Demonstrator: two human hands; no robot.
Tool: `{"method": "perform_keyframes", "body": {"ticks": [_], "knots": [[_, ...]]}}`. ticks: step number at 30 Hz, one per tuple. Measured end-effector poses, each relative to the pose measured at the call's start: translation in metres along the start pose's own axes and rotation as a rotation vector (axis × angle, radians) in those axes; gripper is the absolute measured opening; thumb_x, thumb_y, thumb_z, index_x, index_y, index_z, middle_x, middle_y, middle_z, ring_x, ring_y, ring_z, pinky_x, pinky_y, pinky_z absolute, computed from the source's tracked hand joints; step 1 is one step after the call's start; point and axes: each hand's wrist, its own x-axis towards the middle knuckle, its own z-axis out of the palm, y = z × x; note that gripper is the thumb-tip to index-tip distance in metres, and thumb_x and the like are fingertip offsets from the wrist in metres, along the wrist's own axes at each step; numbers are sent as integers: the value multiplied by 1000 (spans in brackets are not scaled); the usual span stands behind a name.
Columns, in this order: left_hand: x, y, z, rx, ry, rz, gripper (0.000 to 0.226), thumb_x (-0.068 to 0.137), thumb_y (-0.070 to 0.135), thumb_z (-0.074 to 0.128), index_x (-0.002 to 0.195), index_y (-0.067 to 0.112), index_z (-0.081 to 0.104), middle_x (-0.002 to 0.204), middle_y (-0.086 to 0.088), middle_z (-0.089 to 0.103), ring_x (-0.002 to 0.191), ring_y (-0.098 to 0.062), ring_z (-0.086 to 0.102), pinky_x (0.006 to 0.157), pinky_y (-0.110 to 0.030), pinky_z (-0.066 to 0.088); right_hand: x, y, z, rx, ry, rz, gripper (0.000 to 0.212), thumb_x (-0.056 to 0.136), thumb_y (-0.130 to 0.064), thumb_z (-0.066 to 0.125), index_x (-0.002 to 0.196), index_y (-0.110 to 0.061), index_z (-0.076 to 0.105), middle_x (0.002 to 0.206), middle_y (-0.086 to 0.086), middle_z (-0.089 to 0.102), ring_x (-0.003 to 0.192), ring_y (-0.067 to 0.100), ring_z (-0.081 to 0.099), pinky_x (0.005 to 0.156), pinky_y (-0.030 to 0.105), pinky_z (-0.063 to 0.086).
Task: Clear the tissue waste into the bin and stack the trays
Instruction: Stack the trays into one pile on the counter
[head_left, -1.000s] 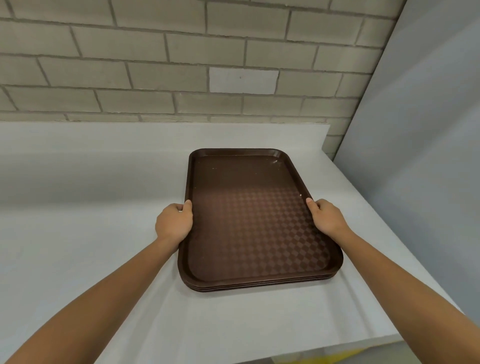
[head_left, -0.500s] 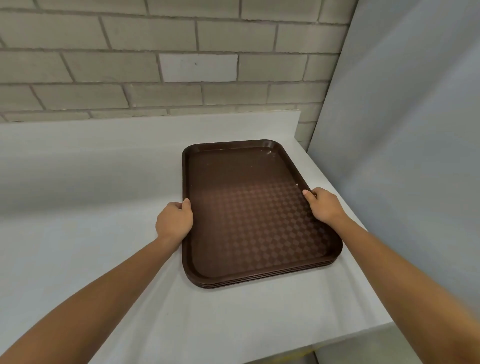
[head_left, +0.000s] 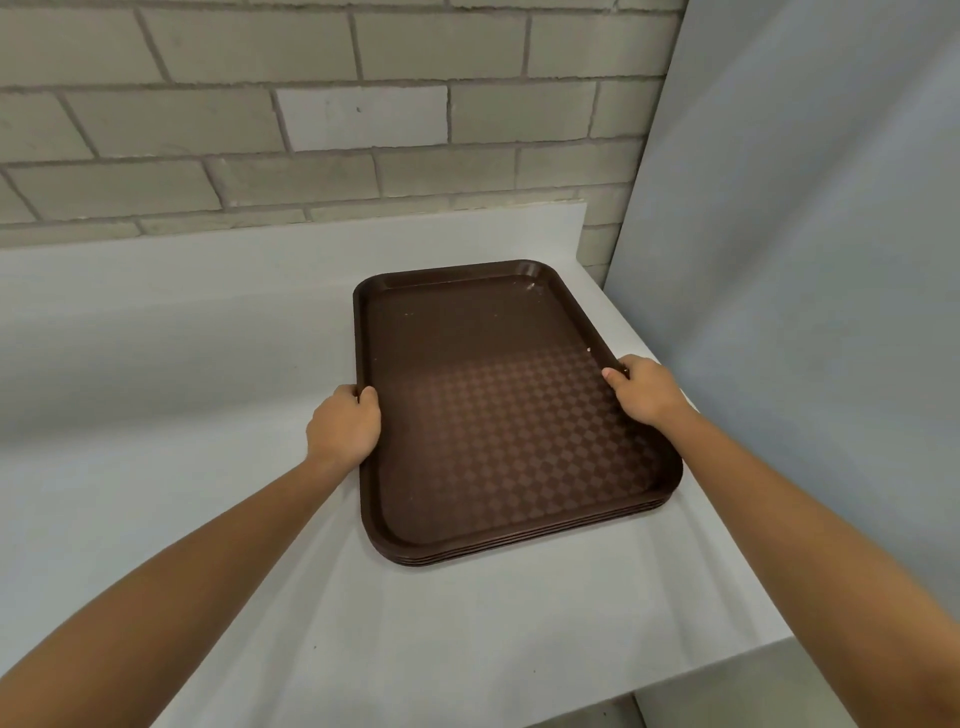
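Note:
A stack of several dark brown trays (head_left: 498, 415) lies on the white counter (head_left: 156, 415), its checkered top tray bare. My left hand (head_left: 343, 428) grips the left rim of the stack, thumb over the edge. My right hand (head_left: 644, 389) grips the right rim, fingers curled round it. No tissue and no bin are in view.
A brick wall (head_left: 311, 130) rises behind the counter's low white backsplash. A grey panel (head_left: 805, 260) stands close on the right, just past the trays. The counter's front edge (head_left: 675, 691) runs near the bottom right.
The stack has turned slightly and shifted right toward the grey panel, with both hands staying on its rims. The view has swung a little to the left.

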Motion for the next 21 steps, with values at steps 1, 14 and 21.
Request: {"method": "perform_keyframes", "body": {"ticks": [1, 14, 21], "knots": [[3, 1, 0, 16, -5, 16, 45, 101, 31, 29, 132, 5, 47, 131, -14, 54, 117, -32, 53, 100, -40, 41, 2, 0, 1, -6, 7, 3, 37, 99, -29, 42, 125, -5, 54, 121, 15, 61, 107, 32, 58, 93, 38, 46], [18, 28, 22, 55, -6, 79, 42, 102, 30, 29, 125, 3, 53, 122, -15, 59, 111, -32, 57, 97, -40, 45, 31, 9, -12, -7, 82, 66, 34, 97, -16, 41, 128, -6, 51, 122, 18, 57, 108, 35, 55, 91, 39, 46], [30, 38, 31, -8, -35, 67, 43, 101, 30, 31, 128, 3, 50, 126, -15, 57, 114, -33, 54, 98, -41, 43, 44, 14, -15, -2, 115, 67, 36, 96, -11, 42, 131, -7, 50, 124, 19, 56, 109, 36, 54, 86, 36, 44]]}}
